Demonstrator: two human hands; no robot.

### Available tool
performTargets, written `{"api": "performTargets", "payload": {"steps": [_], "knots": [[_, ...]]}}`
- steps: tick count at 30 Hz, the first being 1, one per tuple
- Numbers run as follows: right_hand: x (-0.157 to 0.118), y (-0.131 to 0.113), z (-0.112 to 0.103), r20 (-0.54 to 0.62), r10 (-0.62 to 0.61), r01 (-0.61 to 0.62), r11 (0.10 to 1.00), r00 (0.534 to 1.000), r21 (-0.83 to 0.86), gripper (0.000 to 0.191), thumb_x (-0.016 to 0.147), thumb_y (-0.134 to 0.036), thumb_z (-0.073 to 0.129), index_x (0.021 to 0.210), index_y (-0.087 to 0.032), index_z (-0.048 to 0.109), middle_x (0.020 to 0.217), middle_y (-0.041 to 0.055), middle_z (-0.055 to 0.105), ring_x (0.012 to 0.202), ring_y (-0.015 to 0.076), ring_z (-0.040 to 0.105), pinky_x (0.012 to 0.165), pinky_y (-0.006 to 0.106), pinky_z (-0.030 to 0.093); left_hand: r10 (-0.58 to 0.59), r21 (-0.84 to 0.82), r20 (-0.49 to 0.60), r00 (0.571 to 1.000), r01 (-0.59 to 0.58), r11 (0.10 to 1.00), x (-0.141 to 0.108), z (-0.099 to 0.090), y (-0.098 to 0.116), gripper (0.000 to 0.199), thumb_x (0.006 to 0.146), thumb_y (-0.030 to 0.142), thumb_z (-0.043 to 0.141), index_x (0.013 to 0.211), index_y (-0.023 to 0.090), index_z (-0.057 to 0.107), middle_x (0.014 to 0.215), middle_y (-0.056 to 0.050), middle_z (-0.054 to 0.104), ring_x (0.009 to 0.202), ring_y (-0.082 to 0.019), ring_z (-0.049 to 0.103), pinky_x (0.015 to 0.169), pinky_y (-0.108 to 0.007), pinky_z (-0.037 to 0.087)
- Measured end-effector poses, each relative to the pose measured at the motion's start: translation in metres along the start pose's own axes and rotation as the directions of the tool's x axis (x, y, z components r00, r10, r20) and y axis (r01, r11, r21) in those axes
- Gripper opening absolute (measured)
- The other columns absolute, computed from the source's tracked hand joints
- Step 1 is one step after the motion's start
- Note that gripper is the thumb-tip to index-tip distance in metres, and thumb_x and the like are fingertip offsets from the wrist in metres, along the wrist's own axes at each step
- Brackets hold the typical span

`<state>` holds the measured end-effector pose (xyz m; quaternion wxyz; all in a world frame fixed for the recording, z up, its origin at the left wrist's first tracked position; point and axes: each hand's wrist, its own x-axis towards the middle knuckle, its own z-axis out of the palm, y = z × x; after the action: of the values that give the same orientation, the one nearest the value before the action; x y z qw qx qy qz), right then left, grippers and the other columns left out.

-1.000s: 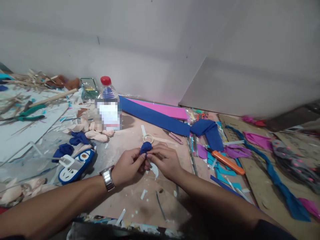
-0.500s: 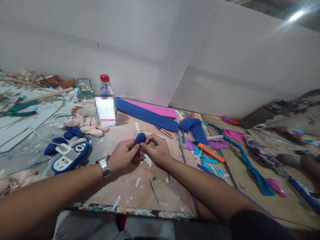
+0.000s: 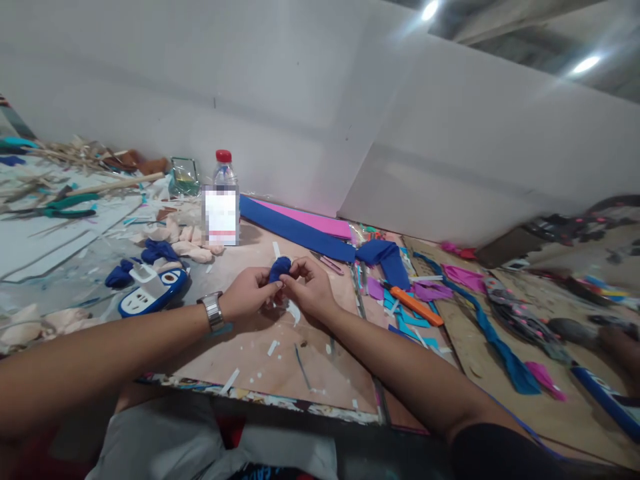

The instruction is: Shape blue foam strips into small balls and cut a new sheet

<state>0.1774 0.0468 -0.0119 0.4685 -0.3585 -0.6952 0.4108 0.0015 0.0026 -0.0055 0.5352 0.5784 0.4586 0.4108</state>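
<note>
A small bundle of blue fabric [image 3: 280, 268] is held up between my two hands, above the middle of the worktable [image 3: 320, 360]. My left hand [image 3: 249, 292], with a metal watch at its wrist, pinches the bundle from the left. From the right, the thumb and fingers of my right hand [image 3: 313, 288] close on it too. What lies under the fingertips is hidden. Beyond the hands runs a long folded strip of blue fabric [image 3: 295, 230], beside a pink strip [image 3: 310, 222].
A red-capped bottle [image 3: 223, 173] stands at the back. To the left lie a blue-and-white power strip [image 3: 150, 293], beige fabric pieces [image 3: 193, 251] and green-handled pliers [image 3: 73, 205]. An orange cutter [image 3: 416, 307] rests among scraps at right. Another person's hand [image 3: 620, 347] shows at far right.
My hands have turned the blue bundle, and the pale ring seen at its top before no longer shows clearly. The camera view has shifted slightly.
</note>
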Motion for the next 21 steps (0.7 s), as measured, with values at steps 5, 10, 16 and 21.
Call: {"api": "performTargets", "payload": {"steps": [5, 10, 16, 21], "knots": [[0.0003, 0.0022, -0.001, 0.018, 0.018, -0.02, 0.997, 1.0, 0.075, 0.027, 0.079, -0.032, 0.08, 0.088, -0.021, 0.057, 0.08, -0.0031, 0.057, 0.071, 0.0132, 0.055, 0.067, 0.026, 0.044, 0.035, 0.057, -0.012, 0.999, -0.034, 0.998, 0.0009, -0.0005, -0.0011, 0.037, 0.087, 0.048, 0.067, 0.083, 0.012, 0.066, 0.068, -0.006, 0.069, 0.053, -0.011, 0.058, 0.049, -0.022, 0.043], [-0.0023, -0.003, -0.0037, 0.103, 0.136, -0.157, 0.959, 0.985, 0.237, 0.049, 0.076, -0.033, 0.084, 0.113, -0.025, 0.053, 0.075, -0.0058, 0.06, 0.064, 0.014, 0.059, 0.061, 0.025, 0.046, 0.038, 0.032, 0.04, 0.998, -0.04, 0.999, 0.0006, -0.0004, -0.0031, 0.033, 0.092, 0.045, 0.062, 0.084, 0.013, 0.066, 0.071, -0.006, 0.07, 0.053, -0.011, 0.058, 0.05, -0.021, 0.043], [-0.0061, -0.0066, -0.0035, 0.251, 0.169, -0.256, 0.894, 0.953, 0.368, 0.062, 0.076, -0.032, 0.084, 0.129, -0.027, 0.053, 0.097, 0.0002, 0.068, 0.082, 0.0152, 0.065, 0.074, 0.028, 0.054, 0.048, 0.075, 0.041, 0.998, -0.051, 0.996, -0.0017, -0.0015, -0.0009, 0.026, 0.092, 0.037, 0.061, 0.082, 0.013, 0.066, 0.065, -0.003, 0.068, 0.054, -0.012, 0.059, 0.051, -0.022, 0.044], [-0.0086, -0.0068, -0.0025, 0.202, 0.173, -0.238, 0.902, 0.964, 0.359, 0.05, 0.079, -0.027, 0.079, 0.124, -0.026, 0.058, 0.098, 0.0005, 0.066, 0.083, 0.0147, 0.064, 0.073, 0.027, 0.054, 0.09, 0.169, 0.029, 0.996, -0.093, 0.981, -0.0025, -0.0026, 0.0026, 0.025, 0.093, 0.034, 0.06, 0.08, 0.013, 0.066, 0.066, -0.003, 0.067, 0.056, -0.012, 0.059, 0.054, -0.022, 0.045]]}}
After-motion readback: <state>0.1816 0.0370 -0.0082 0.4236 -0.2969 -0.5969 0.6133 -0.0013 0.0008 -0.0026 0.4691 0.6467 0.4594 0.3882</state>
